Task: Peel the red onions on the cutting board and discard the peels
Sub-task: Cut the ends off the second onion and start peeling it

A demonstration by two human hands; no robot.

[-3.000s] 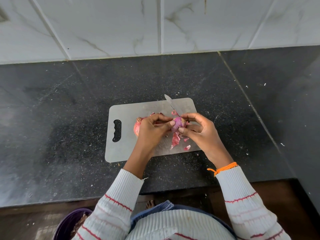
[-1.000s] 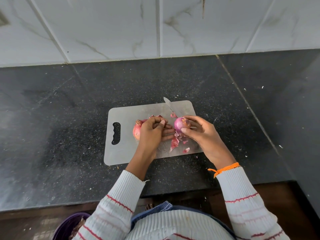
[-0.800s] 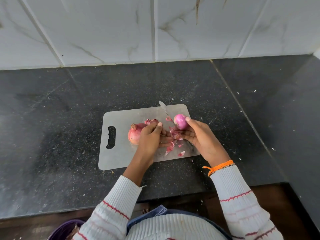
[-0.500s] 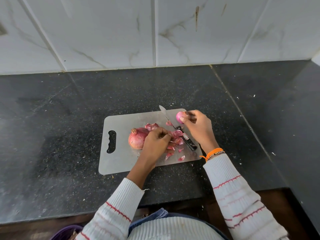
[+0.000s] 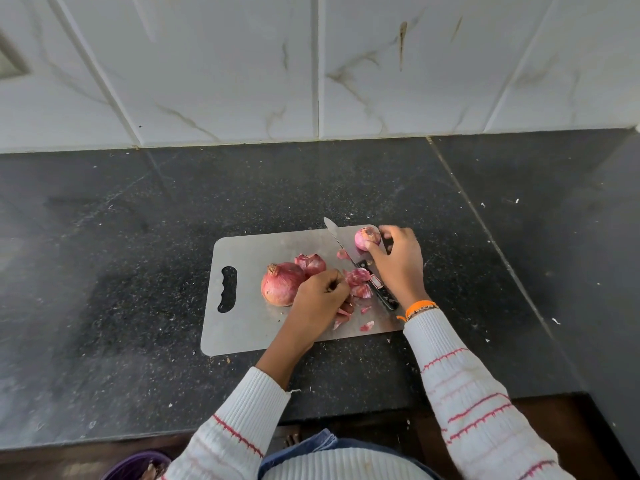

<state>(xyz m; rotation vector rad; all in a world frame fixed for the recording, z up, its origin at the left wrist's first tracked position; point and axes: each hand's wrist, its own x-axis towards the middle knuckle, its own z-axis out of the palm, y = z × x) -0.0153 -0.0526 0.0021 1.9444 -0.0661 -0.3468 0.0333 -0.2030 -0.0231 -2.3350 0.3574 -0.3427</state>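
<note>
A grey cutting board (image 5: 249, 323) lies on the black counter. A small peeled onion (image 5: 366, 238) stands at the board's far right corner, with the fingertips of my right hand (image 5: 398, 263) still curled around it. A larger unpeeled red onion (image 5: 280, 284) sits mid-board, with a loose piece of skin (image 5: 311, 264) behind it. My left hand (image 5: 320, 301) is curled over a pile of pink peels (image 5: 358, 284) beside that onion. A black-handled knife (image 5: 356, 263) lies diagonally between my hands.
Small peel scraps (image 5: 366, 327) lie near the board's front edge. A purple bin (image 5: 138, 467) holding peels stands on the floor at the lower left. A white tiled wall (image 5: 311, 64) backs the counter (image 5: 104, 271). My striped sleeves come in from below.
My right hand carried the peeled onion from the board's middle to its far right corner. My left hand let it go and dropped onto the peels. The knife is uncovered.
</note>
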